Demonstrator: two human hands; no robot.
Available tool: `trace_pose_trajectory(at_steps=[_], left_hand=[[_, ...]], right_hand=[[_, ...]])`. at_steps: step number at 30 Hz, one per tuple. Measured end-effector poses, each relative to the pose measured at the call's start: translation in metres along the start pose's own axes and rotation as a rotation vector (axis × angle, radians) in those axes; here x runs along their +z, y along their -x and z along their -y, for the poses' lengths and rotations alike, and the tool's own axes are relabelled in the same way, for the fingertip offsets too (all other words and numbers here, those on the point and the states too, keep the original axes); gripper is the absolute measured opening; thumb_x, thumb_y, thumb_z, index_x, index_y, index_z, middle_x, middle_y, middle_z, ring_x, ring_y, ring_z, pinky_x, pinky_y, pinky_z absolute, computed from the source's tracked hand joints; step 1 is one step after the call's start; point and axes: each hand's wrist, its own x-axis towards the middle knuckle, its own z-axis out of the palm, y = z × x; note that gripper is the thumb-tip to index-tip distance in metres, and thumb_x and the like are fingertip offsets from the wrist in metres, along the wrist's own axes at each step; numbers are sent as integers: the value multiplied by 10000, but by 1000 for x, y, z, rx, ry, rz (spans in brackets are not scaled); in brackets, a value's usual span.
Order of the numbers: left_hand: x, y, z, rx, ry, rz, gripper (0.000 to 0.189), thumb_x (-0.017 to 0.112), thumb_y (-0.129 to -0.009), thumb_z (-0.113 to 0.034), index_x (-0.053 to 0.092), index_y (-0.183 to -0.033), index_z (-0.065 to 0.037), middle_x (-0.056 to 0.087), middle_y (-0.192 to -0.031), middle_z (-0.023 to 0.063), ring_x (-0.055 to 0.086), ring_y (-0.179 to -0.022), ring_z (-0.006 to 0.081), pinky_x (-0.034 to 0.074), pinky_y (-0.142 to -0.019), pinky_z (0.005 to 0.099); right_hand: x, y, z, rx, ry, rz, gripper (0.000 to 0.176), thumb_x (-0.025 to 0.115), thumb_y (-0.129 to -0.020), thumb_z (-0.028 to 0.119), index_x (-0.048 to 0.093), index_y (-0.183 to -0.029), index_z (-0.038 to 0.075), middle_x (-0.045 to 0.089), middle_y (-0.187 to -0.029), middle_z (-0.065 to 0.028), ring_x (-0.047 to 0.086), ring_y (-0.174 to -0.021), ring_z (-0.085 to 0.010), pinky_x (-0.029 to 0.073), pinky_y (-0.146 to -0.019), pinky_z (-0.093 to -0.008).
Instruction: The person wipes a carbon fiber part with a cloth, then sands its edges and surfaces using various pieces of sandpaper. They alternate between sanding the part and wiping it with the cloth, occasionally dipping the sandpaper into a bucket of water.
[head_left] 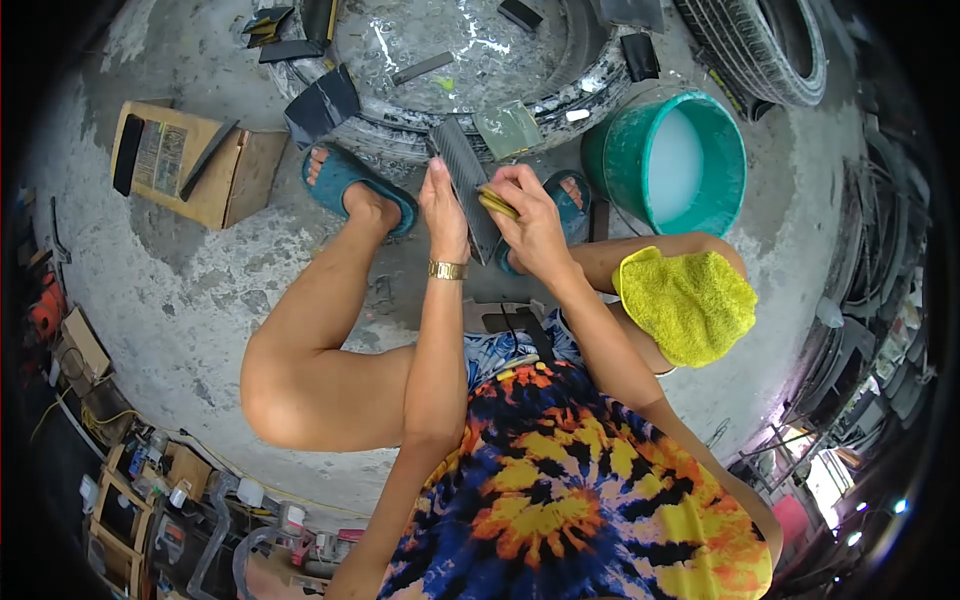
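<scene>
My left hand (443,208) grips the edge of a long dark panel (463,168) with a carbon-fibre-like weave, which slants between my feet. On the other side of the panel, my right hand (530,220) pinches a folded yellow-brown pad (497,203) against or close over its surface. The panel's far end reaches the rim of a round, water-filled basin (385,138). At that rim lie a greenish translucent sheet (507,130) and a black sheet (322,105). A yellow towel (685,305) drapes over my right knee.
A teal bucket (610,160) of cloudy water stands beyond my right foot. To the left sits a cardboard box (205,165) with dark strips on top. A tyre (765,50) lies at the upper right. Tools and clutter line the lower left; stacked parts fill the right edge.
</scene>
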Motion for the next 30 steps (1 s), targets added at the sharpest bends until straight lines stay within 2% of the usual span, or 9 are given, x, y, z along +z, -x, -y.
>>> trace_pose_trajectory(at_steps=[2, 5, 8, 16, 17, 20, 25, 27, 30], left_hand=[[-4, -2, 10, -25, 19, 6, 489, 422, -1012, -405, 585, -1133, 40, 592, -1058, 24, 506, -954, 81, 403, -868, 239], [-2, -7, 13, 20, -19, -52, 492, 421, -1016, -389, 578, -1137, 62, 589, -1062, 29, 498, -962, 91, 403, -874, 250], [-1, 0, 15, 16, 9, -35, 498, 420, -1017, -377, 566, -1154, 78, 593, -1083, 38, 499, -977, 94, 401, -883, 250], [6, 1, 14, 57, 53, -42, 446, 421, -1020, -363, 582, -1076, 50, 557, -966, 9, 459, -880, 86, 398, -819, 243], [7, 1, 13, 85, 12, -47, 416, 419, -1023, -355, 580, -990, 26, 523, -896, -16, 440, -838, 74, 396, -778, 242], [8, -1, 16, 55, 16, -99, 407, 416, -1025, -348, 575, -958, 21, 508, -873, -27, 435, -825, 67, 396, -763, 238], [3, -5, 20, 110, -2, -36, 427, 424, -1022, -349, 591, -1030, 45, 551, -920, -16, 467, -855, 64, 407, -785, 231], [10, -3, 17, 92, 7, -127, 396, 421, -1024, -344, 564, -937, 14, 479, -828, -39, 412, -780, 60, 383, -711, 231], [9, 1, 16, 94, -5, -86, 380, 419, -1026, -339, 536, -891, -3, 431, -791, -49, 373, -747, 61, 360, -676, 232]], right_hand=[[5, -3, 1, -73, 165, -51, 244, 672, -718, -23, 641, -958, 14, 548, -986, -127, 579, -895, -299, 457, -773, -371], [10, 14, 1, -97, 242, -92, 281, 674, -688, -30, 647, -962, 30, 547, -979, -121, 566, -910, -301, 445, -781, -391], [15, -7, 2, -139, 298, -143, 297, 669, -675, -45, 647, -962, 26, 541, -968, -125, 553, -920, -311, 444, -787, -396], [21, -2, -2, -128, 261, -182, 294, 658, -670, -65, 634, -956, 1, 522, -948, -150, 538, -905, -332, 447, -802, -401], [23, 6, -3, -122, 237, -188, 294, 655, -670, -69, 631, -956, -3, 522, -949, -153, 537, -903, -335, 448, -800, -403], [25, 11, -1, -83, 202, -181, 295, 647, -674, -77, 627, -961, -9, 521, -953, -159, 536, -894, -339, 451, -790, -406], [29, 8, -3, -89, 217, -211, 279, 653, -687, -79, 634, -957, -7, 517, -944, -151, 540, -891, -328, 458, -789, -391], [28, 16, 1, -49, 200, -202, 283, 652, -685, -77, 629, -958, -8, 510, -935, -154, 538, -893, -339, 457, -787, -393], [28, -10, -4, -119, 265, -228, 269, 650, -699, -67, 635, -960, -4, 507, -934, -146, 542, -900, -329, 457, -793, -392]])
